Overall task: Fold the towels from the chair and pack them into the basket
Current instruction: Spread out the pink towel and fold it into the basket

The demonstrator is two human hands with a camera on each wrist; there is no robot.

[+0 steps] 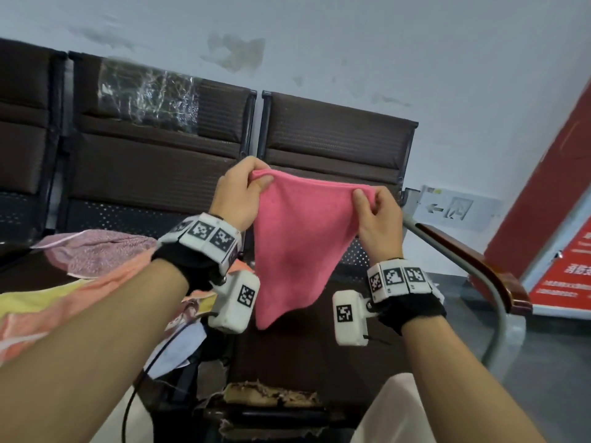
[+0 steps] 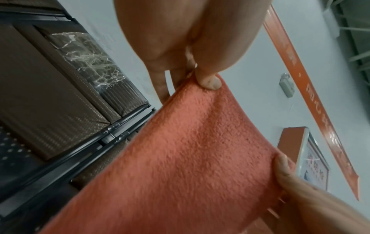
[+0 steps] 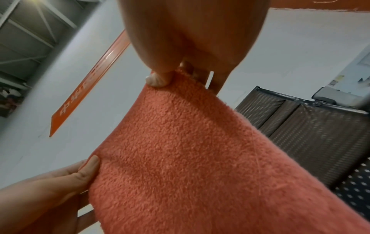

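Pink towel [image 1: 295,238] held up above brown chair seat [image 1: 307,356], top corners pinched separately by left hand [image 1: 238,199] and right hand [image 1: 379,219]; lower point hanging free.

- The pink fleecy towel [image 1: 297,238] covers part of the brown padded chair back [image 1: 335,135] behind it, and in both wrist views its lower part runs off the frame
- The fingers of the left hand [image 1: 236,196] and the right hand [image 1: 379,215] lie behind the towel's top edge; only the thumbs show in front
- The heap of pale pink, peach and yellow cloths [image 1: 89,266] is cut by the left edge and partly hidden by the left forearm
- Lettering on the red board [image 1: 569,273] is too blurred to read
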